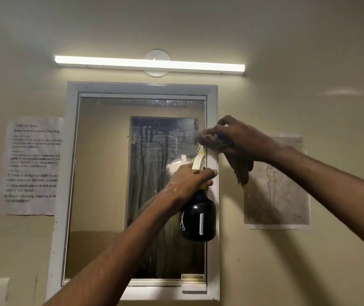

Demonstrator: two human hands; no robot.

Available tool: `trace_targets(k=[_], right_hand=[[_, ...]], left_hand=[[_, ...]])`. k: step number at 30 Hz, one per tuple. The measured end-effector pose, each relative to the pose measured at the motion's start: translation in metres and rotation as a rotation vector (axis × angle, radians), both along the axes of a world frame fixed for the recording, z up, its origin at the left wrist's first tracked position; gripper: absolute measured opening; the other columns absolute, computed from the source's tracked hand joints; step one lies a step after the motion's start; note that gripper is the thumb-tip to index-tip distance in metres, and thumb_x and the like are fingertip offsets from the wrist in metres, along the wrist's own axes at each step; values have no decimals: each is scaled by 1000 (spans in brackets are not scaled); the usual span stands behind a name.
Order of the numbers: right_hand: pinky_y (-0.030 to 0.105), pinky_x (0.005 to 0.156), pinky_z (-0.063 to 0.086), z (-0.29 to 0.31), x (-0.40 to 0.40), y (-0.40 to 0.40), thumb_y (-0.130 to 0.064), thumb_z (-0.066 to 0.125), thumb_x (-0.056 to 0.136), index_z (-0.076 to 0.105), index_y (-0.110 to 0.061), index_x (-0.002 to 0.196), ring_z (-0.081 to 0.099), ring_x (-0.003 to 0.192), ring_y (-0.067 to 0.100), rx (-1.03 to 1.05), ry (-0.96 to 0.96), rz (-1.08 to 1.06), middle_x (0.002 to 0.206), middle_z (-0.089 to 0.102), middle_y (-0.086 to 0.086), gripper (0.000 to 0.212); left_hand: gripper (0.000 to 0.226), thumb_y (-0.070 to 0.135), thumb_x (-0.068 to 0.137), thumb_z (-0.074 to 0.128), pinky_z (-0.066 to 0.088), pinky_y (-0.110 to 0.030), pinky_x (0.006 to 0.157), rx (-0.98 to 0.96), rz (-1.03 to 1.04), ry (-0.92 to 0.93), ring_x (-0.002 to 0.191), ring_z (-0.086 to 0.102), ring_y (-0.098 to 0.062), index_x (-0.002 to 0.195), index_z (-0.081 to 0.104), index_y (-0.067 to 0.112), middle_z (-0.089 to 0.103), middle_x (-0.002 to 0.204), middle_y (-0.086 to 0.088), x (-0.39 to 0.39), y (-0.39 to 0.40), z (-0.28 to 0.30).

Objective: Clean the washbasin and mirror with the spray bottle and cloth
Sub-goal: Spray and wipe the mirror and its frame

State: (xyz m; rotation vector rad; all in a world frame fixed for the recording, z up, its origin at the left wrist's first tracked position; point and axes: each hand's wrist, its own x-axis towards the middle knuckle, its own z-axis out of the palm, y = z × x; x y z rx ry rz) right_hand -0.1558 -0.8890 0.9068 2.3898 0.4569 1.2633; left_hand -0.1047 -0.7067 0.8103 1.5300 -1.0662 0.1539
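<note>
Beneath a wall strip light [150, 64], the streaked mirror [141, 184] gets wiped: the right hand [231, 135] grips a bunched cloth [207, 138] at its right edge, while the left hand [190, 177] holds the spray bottle [197, 217] upright. Overlapping top-down strokes would likely clear the drips best.

Two bare forearms in view, no sleeves showing; left hand [187, 177] with wet droplets glistening on back and wrist; right hand [236, 134] bare, pale ring-like glint on one finger.
</note>
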Motion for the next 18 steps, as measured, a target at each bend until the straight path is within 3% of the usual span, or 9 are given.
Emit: trace_targets(k=[2,4,9,11,14,18], right_hand=[[29,77,41,16,1,3,-20,67,86,51,-14,132,52,104,32,55,-61,3,127,47,19,49],[32,77,44,33,5,6,-19,66,87,50,-15,132,54,103,35,129,-153,17,126,49,20,48],[35,79,45,-1,12,1,-15,65,87,50,-15,134,51,104,35,204,-187,62,125,47,19,49],[33,79,44,-26,8,-5,-16,65,87,50,-16,134,50,103,33,159,-105,68,125,46,19,50],[36,79,47,-17,5,-5,-19,64,88,48,-17,135,50,104,33,132,-76,39,127,45,18,50],[41,80,50,-1,5,5,-20,63,88,50,-15,131,52,103,35,174,-156,24,127,46,19,45]], left_hand=[[44,44,72,63,52,-41,88,18,-20,19,79,64,-18,101,63,10,68,86,-4,-1,0,-4],[41,44,73,62,53,-37,87,41,-23,0,80,64,-17,99,62,13,67,87,-3,-2,1,-7],[15,25,88,62,53,-25,65,24,36,-5,59,65,-5,86,62,10,66,78,-8,-3,1,-24],[21,27,85,65,56,-32,72,32,-16,25,66,65,-11,89,63,7,66,80,-10,-5,0,-33],[25,32,84,65,54,-45,90,66,-33,4,81,64,-20,94,65,9,69,90,-15,-10,-2,-38],[15,32,86,64,54,-48,91,77,-8,-34,82,65,-25,84,62,17,69,93,-19,-13,-3,-44]])
